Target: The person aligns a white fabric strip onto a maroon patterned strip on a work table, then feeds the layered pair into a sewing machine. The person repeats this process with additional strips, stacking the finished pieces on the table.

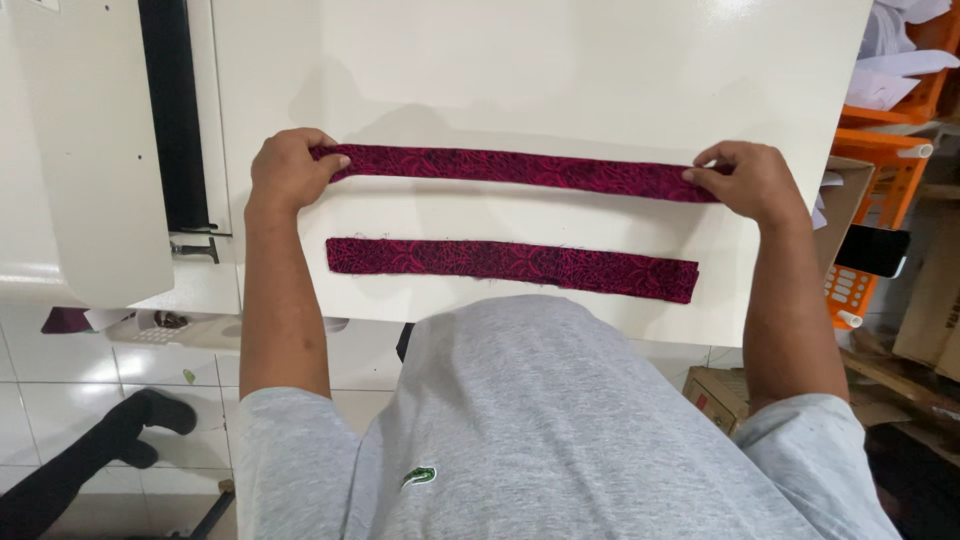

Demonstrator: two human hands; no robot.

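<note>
We pinch the far strip [520, 168] at both ends, left hand [285, 170] and right hand [750, 182] each closed on an end, stretching it flat on the table [600, 70]; it looks light and limp, so holding the ends seems best, with the second strip [510, 262] lying just nearer us.
</note>
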